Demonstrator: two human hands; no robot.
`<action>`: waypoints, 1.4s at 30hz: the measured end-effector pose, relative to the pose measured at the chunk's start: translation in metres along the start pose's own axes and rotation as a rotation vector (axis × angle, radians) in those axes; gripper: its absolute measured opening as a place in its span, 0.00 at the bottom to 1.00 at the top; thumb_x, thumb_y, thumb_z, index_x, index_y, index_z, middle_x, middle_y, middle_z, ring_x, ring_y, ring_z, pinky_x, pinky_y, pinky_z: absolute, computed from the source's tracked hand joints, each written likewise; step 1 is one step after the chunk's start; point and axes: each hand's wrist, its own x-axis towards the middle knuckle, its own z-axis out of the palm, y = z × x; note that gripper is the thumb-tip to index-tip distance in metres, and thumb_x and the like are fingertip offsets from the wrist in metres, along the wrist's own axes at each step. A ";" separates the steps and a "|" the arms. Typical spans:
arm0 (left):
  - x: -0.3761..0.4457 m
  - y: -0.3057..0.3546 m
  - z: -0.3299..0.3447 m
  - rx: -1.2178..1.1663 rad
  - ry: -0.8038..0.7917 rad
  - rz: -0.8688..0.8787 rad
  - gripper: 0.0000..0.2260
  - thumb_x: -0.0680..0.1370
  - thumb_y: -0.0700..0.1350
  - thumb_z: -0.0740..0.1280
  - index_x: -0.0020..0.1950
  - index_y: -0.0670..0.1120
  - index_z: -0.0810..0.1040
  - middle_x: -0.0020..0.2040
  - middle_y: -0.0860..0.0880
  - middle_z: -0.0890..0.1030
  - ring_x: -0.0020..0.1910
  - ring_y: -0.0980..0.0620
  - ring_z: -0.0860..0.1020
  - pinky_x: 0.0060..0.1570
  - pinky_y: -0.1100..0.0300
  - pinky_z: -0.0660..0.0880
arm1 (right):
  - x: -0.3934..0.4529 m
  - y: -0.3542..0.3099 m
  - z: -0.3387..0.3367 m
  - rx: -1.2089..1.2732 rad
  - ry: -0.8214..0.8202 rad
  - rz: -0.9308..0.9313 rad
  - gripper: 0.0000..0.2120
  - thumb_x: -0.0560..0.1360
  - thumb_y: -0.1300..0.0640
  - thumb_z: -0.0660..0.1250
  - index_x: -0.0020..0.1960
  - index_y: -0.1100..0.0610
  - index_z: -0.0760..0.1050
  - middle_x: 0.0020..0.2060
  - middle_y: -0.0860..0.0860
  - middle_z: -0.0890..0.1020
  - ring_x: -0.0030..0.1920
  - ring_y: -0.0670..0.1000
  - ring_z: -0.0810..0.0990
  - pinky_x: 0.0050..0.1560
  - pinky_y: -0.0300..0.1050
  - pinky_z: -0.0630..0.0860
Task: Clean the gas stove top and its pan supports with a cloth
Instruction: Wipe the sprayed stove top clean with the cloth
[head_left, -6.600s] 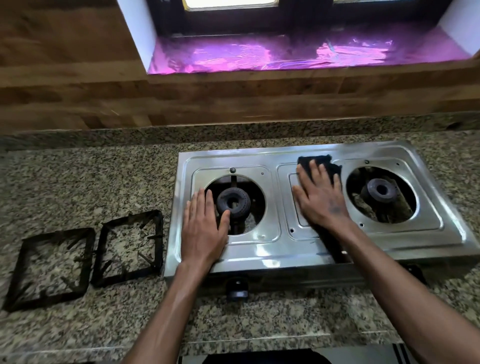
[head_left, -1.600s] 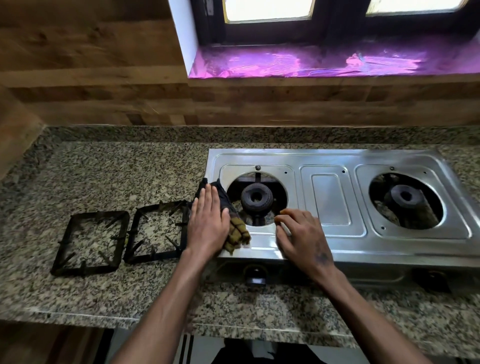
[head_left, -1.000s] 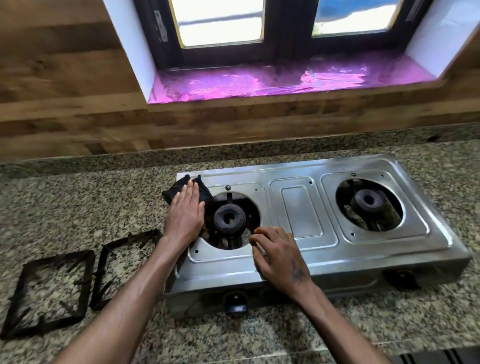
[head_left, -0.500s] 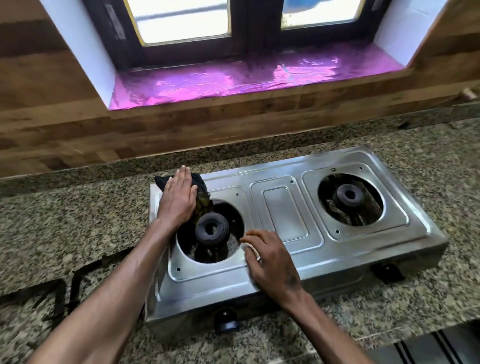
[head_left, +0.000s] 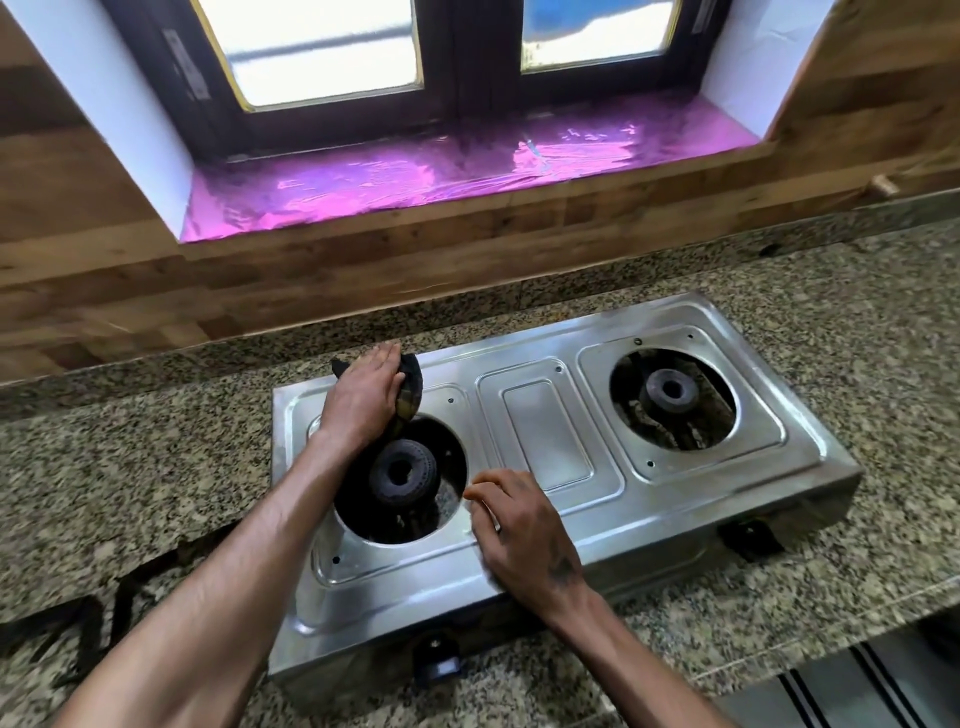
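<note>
1. Stove: rectangular two-burner stainless steel gas stove sat on speckled granite tabletop, angled slightly, below window with shiny purple-lined sill.
2. Left hand lay flat, fingers straight and together, pressing dark crumpled cloth onto stove's far-left corner, just beyond left burner opening.
3. Cloth edge stuck out past fingertips and on thumb side, where a yellowish checked patch showed; the rest sat under the palm.
4. Right hand rested on steel top just right of left burner opening, fingers loosely bent, fingertips on the metal, holding nothing.
5. Black round ring burner head sat in left opening, uncovered; second black burner head in right opening, well apart from both hands.
6. Black metal pan supports lay on tabletop left of stove, partly hidden by left forearm and blurred; count unclear.
7. Two dark control knobs showed on stove's front.
</note>
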 end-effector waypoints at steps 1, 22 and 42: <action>-0.002 -0.002 -0.001 0.000 0.034 0.002 0.22 0.84 0.47 0.55 0.78 0.45 0.62 0.77 0.46 0.64 0.76 0.50 0.61 0.75 0.58 0.54 | 0.000 0.000 0.001 0.001 0.000 -0.001 0.07 0.78 0.59 0.65 0.53 0.55 0.79 0.51 0.47 0.79 0.51 0.49 0.75 0.53 0.40 0.74; -0.007 0.093 -0.017 -0.204 -0.111 -0.030 0.17 0.82 0.55 0.58 0.69 0.55 0.74 0.65 0.47 0.79 0.63 0.45 0.77 0.57 0.52 0.74 | 0.025 0.007 -0.023 0.201 0.248 0.299 0.18 0.78 0.55 0.60 0.67 0.54 0.73 0.62 0.49 0.76 0.64 0.48 0.71 0.65 0.40 0.67; -0.143 -0.009 -0.002 -0.065 0.149 -0.346 0.25 0.84 0.54 0.51 0.79 0.45 0.58 0.79 0.45 0.60 0.78 0.48 0.55 0.77 0.51 0.51 | 0.124 0.034 0.028 -0.444 -0.444 -0.161 0.31 0.77 0.38 0.47 0.80 0.43 0.55 0.80 0.52 0.58 0.80 0.54 0.53 0.79 0.57 0.48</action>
